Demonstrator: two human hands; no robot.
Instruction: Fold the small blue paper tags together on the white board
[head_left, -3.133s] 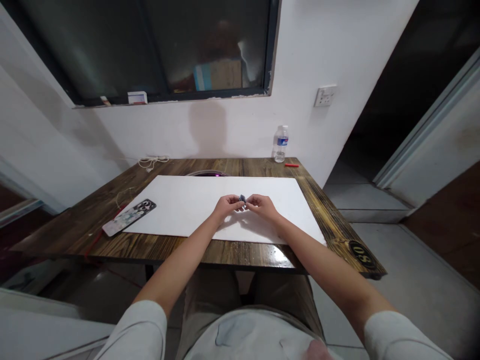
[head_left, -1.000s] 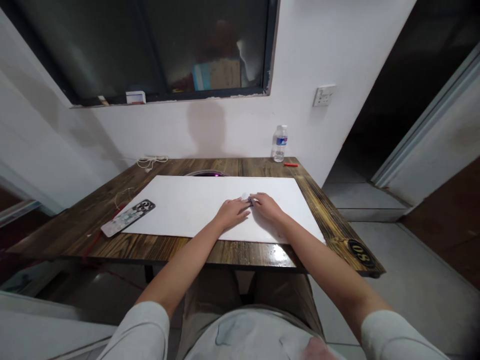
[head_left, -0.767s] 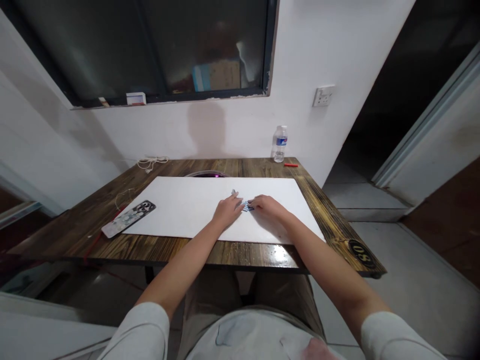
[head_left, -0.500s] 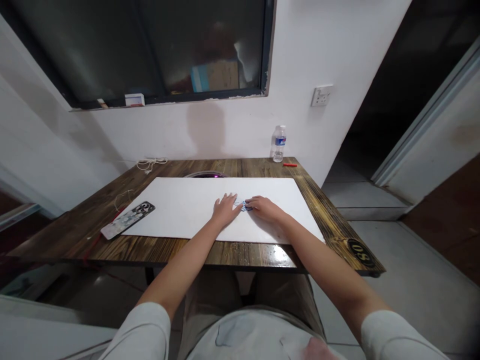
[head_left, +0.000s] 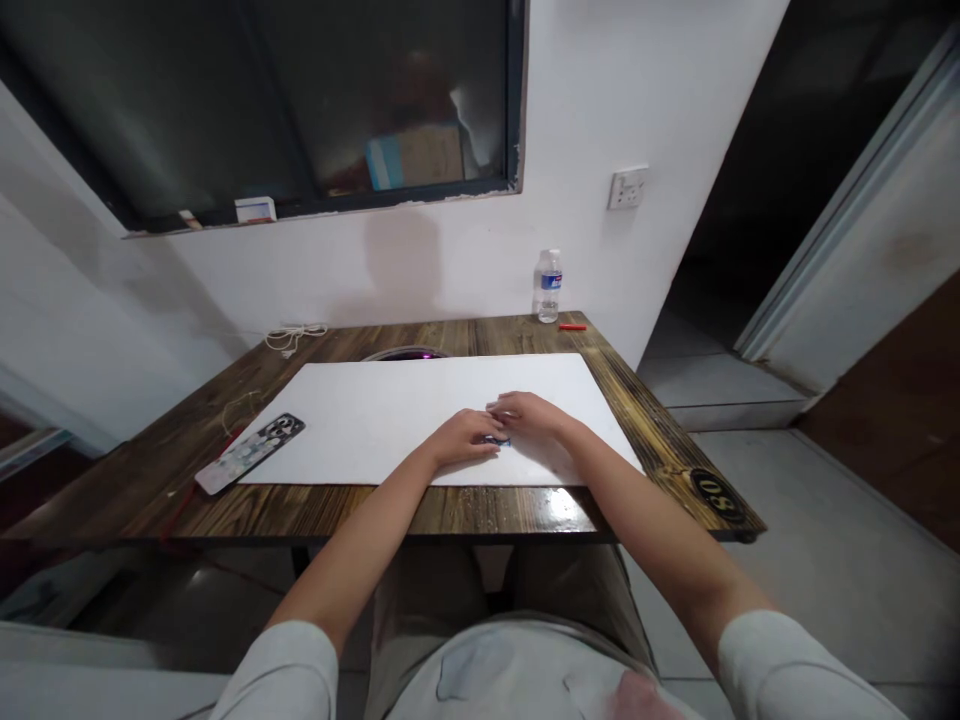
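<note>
The left hand (head_left: pixel 465 437) and the right hand (head_left: pixel 529 413) lie close together at lower centre, their fingers almost meeting. The left rests palm down with its fingers nearly flat and pointing right, while the right arches over from the other side with its fingers curved to the left. Neither shows a clear pinch, so this view cannot tell whether either is gripping anything.

A dark wood-grain table (head_left: pixel 300 512) spans the lower middle of the frame, below a white wall with a dark-framed window (head_left: pixel 262 100) at upper left and a wall socket (head_left: pixel 628 188) right of it. A large white board (head_left: pixel 360 430) covers most of the tabletop, with a round dark rim (head_left: pixel 405 354) showing a purple sheen behind its far edge. A plastic water bottle (head_left: pixel 548 287) and a red stick (head_left: pixel 572 327) lie at the far right of the table, a white cable (head_left: pixel 295 338) at far left, and a flat patterned case (head_left: pixel 250 453) at the near left. None is touched by either hand.

A small blue-and-dark item (head_left: pixel 499 441) sits on the board beneath the right fingertips, just beside the left fingers. It is mostly hidden and too small to identify, so how much has been done to it cannot be judged.
</note>
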